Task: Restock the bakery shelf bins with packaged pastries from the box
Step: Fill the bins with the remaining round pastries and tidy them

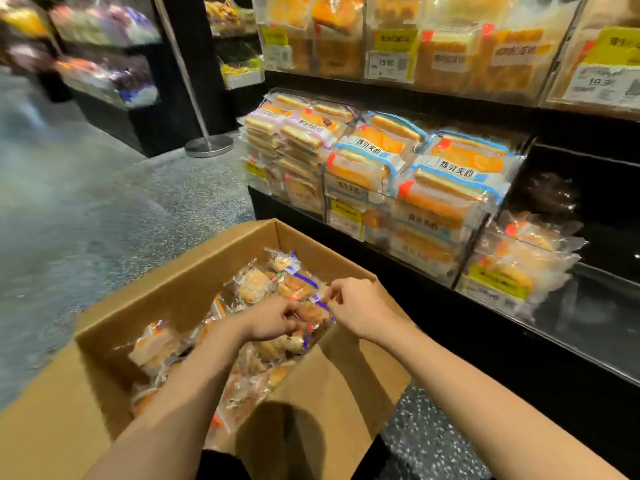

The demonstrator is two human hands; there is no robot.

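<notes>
Head view: I'm looking down past two bare forearms into an open carton, with the bakery shelf to the right.
Floor, far left: speckled grey, with a metal stanchion base (209,146) standing by the shelf end.
Cardboard box (194,268): open on the floor in front of the person, with many packaged pastries (156,348) loose inside, so a good deal is left to move.
Left hand (273,322): down in the box, fingers curled round the near end of a clear-wrapped pastry pack (304,306).
Right hand (360,308): just beside the left, fingertips pinching the far end of the same pack near its blue-edged label.
Pack position: at the top of the heap inside the box, not yet at the shelf.
Purple-trimmed bin (294,147): stacked high with sandwich cakes.
Blue-trimmed bins (433,188): also piled full.
Rightmost low bin (519,268): holds fewer packs than its neighbours and looks the likeliest to need filling.
Progress: I judge the restocking partway, several bins full and one pack in hand.
</notes>
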